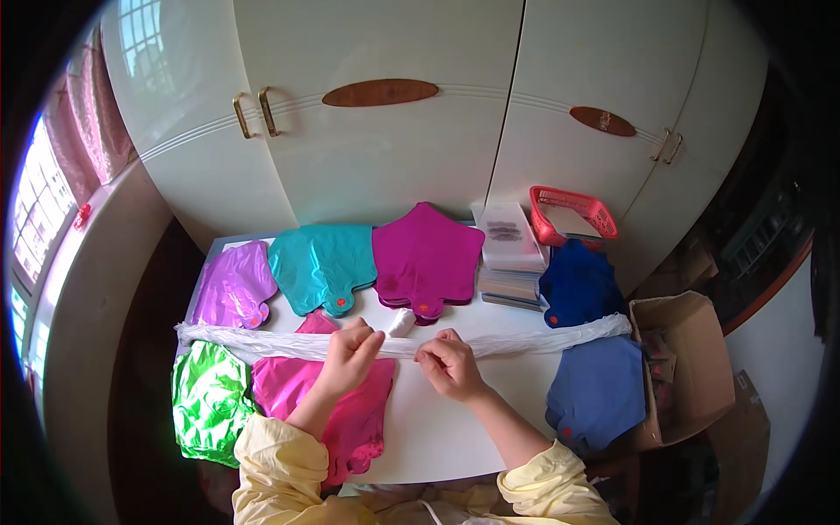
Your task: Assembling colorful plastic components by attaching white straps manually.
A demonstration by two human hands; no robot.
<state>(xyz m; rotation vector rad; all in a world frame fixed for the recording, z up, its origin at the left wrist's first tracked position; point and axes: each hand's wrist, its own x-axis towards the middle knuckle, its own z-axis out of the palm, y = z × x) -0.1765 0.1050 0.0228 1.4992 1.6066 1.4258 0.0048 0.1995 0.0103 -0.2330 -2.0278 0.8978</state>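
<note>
Across the table lies a long bundle of white ribbon strands [542, 339], and both my hands are at its middle. My left hand [353, 357] is closed in a fist just over the bundle. Closed in a pinch, my right hand [448, 363] touches the bundle's near side. Whatever either hand grips is too thin or too hidden to make out. Between and beyond them sits a small white roll [401, 323]. Flat foil balloons in stacks lie around: magenta [429, 254], teal [322, 262] and lilac [232, 284] beyond the bundle; pink [284, 385] partly under my left forearm.
Shiny green balloons [210, 402] lie near left; dark blue [579, 284] and grey-blue ones [597, 389] at right. Stacked packs [512, 254] and a red basket [599, 216] stand at the back. An open cardboard box [700, 376] adjoins the table's right; white cabinets [376, 149] rise behind.
</note>
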